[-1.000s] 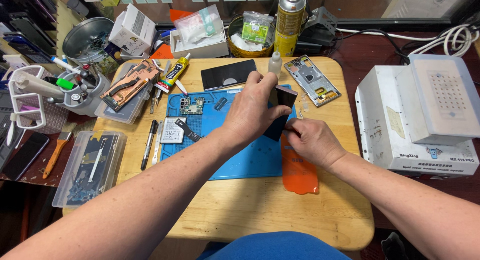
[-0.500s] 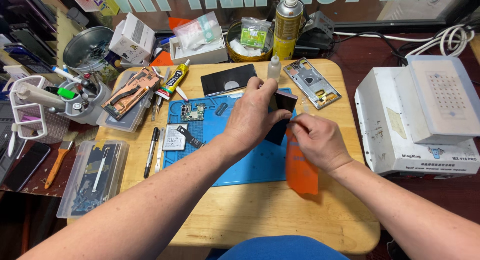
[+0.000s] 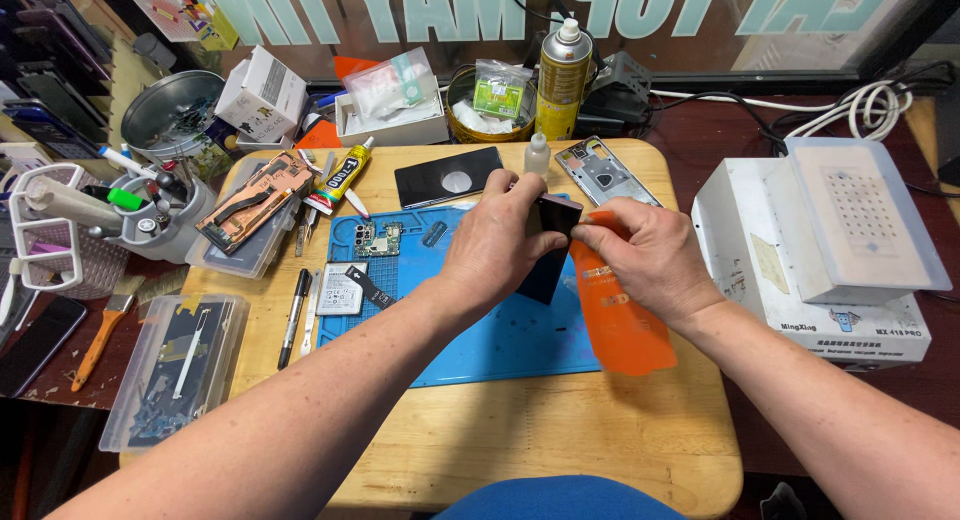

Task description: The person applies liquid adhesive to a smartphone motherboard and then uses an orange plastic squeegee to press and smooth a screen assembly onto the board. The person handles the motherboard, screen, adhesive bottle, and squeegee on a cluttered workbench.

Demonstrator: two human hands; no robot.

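Moved: both hands lifted slightly toward the table's far edge.
Left hand (image 3: 500, 242): grips dark phone (image 3: 548, 248).
Right hand (image 3: 645, 260): pinches orange sheet (image 3: 620, 325).
Hidden: phone mostly covered.

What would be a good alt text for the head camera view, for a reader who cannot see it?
Two bare hands work above a blue mat on a wooden table: the left hand holds a dark phone part while the right hand holds an orange sheet against it. Phone parts, tools, a spray can and a white machine surround them.
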